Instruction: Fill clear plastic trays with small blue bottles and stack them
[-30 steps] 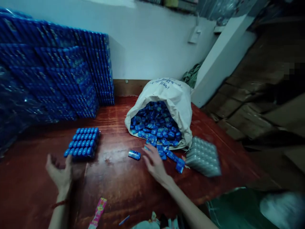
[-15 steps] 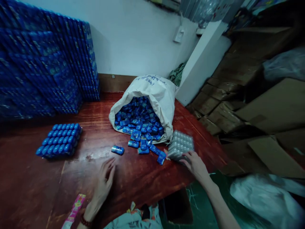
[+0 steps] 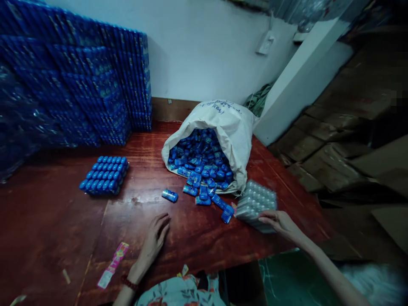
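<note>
Clear plastic trays (image 3: 256, 199), stacked on the right part of the reddish-brown tabletop (image 3: 204, 238), lie directly at the fingertips of the right hand (image 3: 283, 223). From left to right: tall stacks of blue packs (image 3: 98, 85) stand at the far left, against the white wall (image 3: 204, 51). In front of them lies a block of rounded blue pieces (image 3: 103, 175), set in rows. Nearer the viewer is a pink strip (image 3: 116, 260), placed diagonally, with the left hand (image 3: 154, 237) to its right. This hand, with a dark red bracelet (image 3: 129, 282) at the wrist, is low over the tabletop; its fingers are loosely curved, the thumb slightly parted from them, and it is well apart from the trays. Just beyond its fingertips lies a single blue packet (image 3: 169, 195). Farther back at centre, a white sack (image 3: 223, 121) lies on its side, mouth toward the viewer, with many blue packets (image 3: 204, 157) inside and some spilled in front. Trays stand just beside the sack's right lower edge. Fingers and thumb of the right hand meet narrowly over the stack's near right part; whether they pinch a tray cannot be told. Cardboard boxes (image 3: 338, 170) fill the far right.
</note>
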{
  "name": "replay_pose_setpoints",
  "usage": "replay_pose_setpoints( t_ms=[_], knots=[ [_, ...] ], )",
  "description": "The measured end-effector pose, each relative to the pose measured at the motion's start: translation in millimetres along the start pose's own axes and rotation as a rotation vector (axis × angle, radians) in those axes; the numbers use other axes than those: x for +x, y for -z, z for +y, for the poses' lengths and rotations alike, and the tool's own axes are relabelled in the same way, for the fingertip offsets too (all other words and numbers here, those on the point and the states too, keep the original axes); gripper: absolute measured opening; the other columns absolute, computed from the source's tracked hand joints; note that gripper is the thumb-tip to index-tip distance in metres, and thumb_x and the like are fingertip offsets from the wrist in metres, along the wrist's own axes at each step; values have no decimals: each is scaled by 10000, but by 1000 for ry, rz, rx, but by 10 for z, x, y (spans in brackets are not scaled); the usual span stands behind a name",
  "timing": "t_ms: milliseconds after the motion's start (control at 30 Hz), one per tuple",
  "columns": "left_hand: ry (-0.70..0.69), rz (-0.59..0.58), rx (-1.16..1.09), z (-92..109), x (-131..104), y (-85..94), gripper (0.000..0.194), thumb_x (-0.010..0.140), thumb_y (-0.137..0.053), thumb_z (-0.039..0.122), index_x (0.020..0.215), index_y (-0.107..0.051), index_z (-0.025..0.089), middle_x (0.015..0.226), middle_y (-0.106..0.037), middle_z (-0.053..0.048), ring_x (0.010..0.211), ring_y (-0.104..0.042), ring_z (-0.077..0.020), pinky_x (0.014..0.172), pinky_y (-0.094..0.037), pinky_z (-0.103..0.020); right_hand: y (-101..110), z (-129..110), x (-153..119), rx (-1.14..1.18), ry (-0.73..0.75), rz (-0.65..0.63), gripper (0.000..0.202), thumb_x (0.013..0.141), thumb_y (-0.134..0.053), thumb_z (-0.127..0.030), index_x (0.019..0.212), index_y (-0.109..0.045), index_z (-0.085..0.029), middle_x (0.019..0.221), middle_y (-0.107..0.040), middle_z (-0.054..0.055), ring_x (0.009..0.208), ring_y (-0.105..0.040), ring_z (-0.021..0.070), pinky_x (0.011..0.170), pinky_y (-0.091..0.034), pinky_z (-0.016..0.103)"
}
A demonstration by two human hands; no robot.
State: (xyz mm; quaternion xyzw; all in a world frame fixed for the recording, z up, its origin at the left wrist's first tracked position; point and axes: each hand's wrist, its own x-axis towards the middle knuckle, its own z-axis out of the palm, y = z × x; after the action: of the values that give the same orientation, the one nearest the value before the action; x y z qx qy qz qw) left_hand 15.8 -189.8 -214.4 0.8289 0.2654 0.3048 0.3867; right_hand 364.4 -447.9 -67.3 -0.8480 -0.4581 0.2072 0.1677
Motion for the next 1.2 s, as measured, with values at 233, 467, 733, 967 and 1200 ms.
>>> replay_pose_setpoints(
  t_ms=[233, 467, 733, 967, 1200],
  knots=[
    [-28, 31, -7, -41, 3, -22, 243, 894, -458, 279, 1043, -638, 214, 1108, -630, -81, 1050, -590, -213, 926, -497, -415, -366, -57, -145, -173, -30, 559, 273, 877, -323, -436, 805, -481, -225, 684, -605, 58, 584, -590, 202, 577, -448, 308],
    [13, 13, -88, -45, 1, -25, 249, 882, -465, 300, 1018, -656, 218, 1120, -624, -89, 1067, -577, -226, 948, -471, -443, 241, -152, -25, -53, -281, 1171, 350, 864, -362, -464, 1003, -518, -183, 820, -589, 102, 680, -563, 230, 643, -443, 376],
    [473, 16, -789, 324, 110, 121, 533, 787, -561, 555, 1201, -543, 219, 1218, -582, -118, 1034, -606, -261, 935, -469, -457, -276, -1468, 252, -137, 495, 1059, 283, 879, -434, -175, 1114, -582, -226, 834, -625, 30, 710, -594, 167, 663, -482, 313],
    [693, 242, -991, 268, 114, 472, 851, 681, -719, 447, 1389, -286, 257, 1182, -604, -112, 896, -660, -215, 795, -540, -360, -1751, -2369, 252, -222, 816, 42, 404, 940, -304, -222, 1198, -532, -433, 1009, -661, -45, 897, -609, 151, 823, -509, 300],
    [668, 467, -366, -180, -198, 956, 766, 730, -642, 447, 1380, -298, 232, 1079, -615, -88, 766, -654, -168, 724, -556, -336, -1715, -1671, 752, -14, 280, 324, 346, 909, -339, -427, 1170, -563, -387, 1126, -593, 41, 1103, -536, 265, 936, -460, 438]
  ],
)
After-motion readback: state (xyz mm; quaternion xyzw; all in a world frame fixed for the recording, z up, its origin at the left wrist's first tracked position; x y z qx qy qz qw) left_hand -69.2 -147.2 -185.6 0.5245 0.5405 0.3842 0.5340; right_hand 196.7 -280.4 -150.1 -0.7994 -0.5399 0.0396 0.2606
